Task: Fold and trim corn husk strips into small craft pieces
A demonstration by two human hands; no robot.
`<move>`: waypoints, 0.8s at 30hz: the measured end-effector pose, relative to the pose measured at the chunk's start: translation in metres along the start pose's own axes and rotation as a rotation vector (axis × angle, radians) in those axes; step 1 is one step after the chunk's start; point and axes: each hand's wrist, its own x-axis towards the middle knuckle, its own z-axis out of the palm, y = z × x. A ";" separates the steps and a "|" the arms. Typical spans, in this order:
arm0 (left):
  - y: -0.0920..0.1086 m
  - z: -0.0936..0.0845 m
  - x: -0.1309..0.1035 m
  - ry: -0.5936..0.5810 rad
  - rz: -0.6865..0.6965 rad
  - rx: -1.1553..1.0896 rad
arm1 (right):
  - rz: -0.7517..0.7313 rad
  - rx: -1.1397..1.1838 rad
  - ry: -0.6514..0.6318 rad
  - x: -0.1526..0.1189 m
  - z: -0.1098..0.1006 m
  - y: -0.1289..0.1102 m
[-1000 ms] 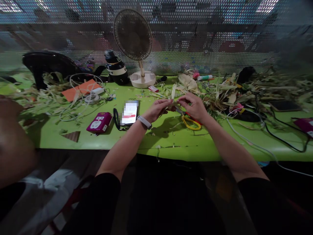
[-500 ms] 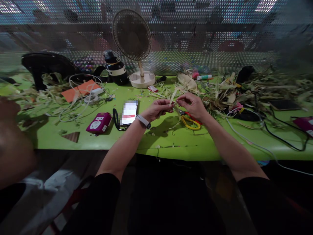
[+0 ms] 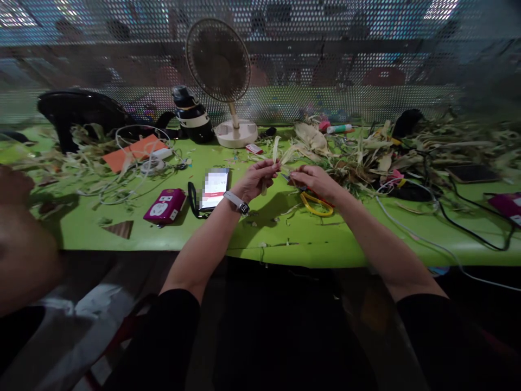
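Observation:
Pale strips of dried husk (image 3: 276, 147) stand up from the fingertips of my left hand (image 3: 259, 178), which is pinched on them above the green table. A little to the right, my right hand (image 3: 314, 180) has its fingers closed together; what they hold, if anything, is too small to make out. Scissors with yellow and red handles (image 3: 318, 206) lie on the table under my right hand, their handles partly hidden by it. A grey watch band (image 3: 233, 201) circles my left wrist.
A phone (image 3: 215, 187) and purple box (image 3: 165, 206) lie left of my hands. A fan (image 3: 236, 134) and black bottle (image 3: 195, 120) stand behind. Husk piles (image 3: 366, 157) and cables spread right. Another person's arm (image 3: 24, 233) rests at far left.
My hands have moved apart slightly. My left hand has shifted a little left with the husk strips, and my right hand has lowered toward the scissors.

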 end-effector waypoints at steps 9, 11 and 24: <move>-0.004 0.006 -0.001 0.133 0.077 0.144 | -0.016 -0.054 0.039 -0.002 0.008 0.001; -0.004 0.007 -0.002 0.134 0.086 0.165 | -0.111 -0.223 0.090 -0.003 0.008 0.002; -0.013 0.005 0.001 0.110 0.230 0.331 | -0.453 -0.928 0.053 -0.009 0.008 0.000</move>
